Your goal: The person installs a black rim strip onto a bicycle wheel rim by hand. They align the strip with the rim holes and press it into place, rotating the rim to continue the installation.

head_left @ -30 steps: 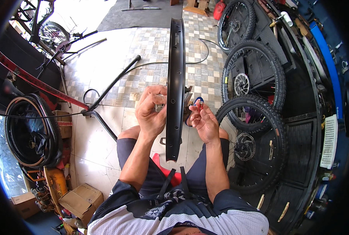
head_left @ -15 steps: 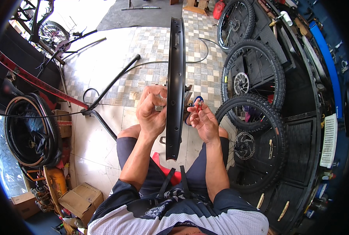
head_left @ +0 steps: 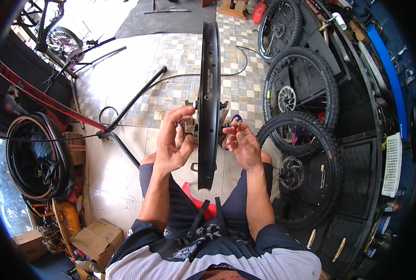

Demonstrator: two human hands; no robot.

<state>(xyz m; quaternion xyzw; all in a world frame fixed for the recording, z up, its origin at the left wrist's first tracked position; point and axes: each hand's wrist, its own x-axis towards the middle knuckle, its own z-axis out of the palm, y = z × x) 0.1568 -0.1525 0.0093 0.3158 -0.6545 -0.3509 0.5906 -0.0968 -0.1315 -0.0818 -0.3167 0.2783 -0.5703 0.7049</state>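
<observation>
A black bicycle wheel rim [head_left: 208,158] stands upright and edge-on before me, in a metal stand [head_left: 189,103] that it partly hides. On its left side is my left hand [head_left: 174,142], fingers apart, the fingertips near the rim. A small blue spot shows between those fingers; I cannot make out what it is. To the right of the rim, my right hand [head_left: 244,148] pinches a small red spoke wrench [head_left: 238,126] in its fingertips, apart from the rim.
Several wheels with knobbly tyres [head_left: 331,93] lean along the right. A black tubular stand [head_left: 138,91] is at the left, near a red bicycle frame tube [head_left: 44,98]. Tyres [head_left: 12,168] and a cardboard box [head_left: 96,238] sit at lower left. A cable [head_left: 180,74] crosses the tiled floor.
My left hand has come away from the rim and moved slightly left, its fingers spreading. The rim has turned, bringing a printed label into view. My right hand stays almost still with the spoke wrench.
</observation>
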